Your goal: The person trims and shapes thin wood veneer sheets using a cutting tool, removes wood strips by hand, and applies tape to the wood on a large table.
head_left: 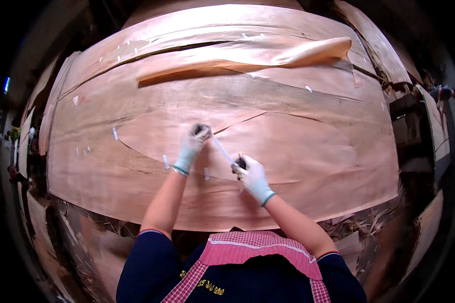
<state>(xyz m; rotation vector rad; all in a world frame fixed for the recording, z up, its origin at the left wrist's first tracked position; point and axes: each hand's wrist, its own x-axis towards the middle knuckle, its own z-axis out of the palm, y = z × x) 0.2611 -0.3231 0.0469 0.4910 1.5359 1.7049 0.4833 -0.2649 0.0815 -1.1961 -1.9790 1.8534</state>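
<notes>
Above a large sheet of thin wood veneer (308, 146), a strip of white tape (221, 147) is stretched between my gloved hands. The fingers of my left hand (189, 147), dark at the tips, pinch its upper end. A small dark object, perhaps a tape holder or roll (240, 163), is gripped in my right hand (254, 179) at the other end; its exact kind is partly hidden by the fingers. Below the hands lies a pointed veneer patch whose curved edge carries short tape pieces (166, 161). A narrow veneer sliver (241, 120) sits just beyond the strip.
A loose veneer piece with a curled edge (308, 53) lies across the far part of the sheet. Long dark splits run behind it. Veneer scraps (359, 227) litter the near right edge, and more veneer pieces (381, 48) stand along the far right side.
</notes>
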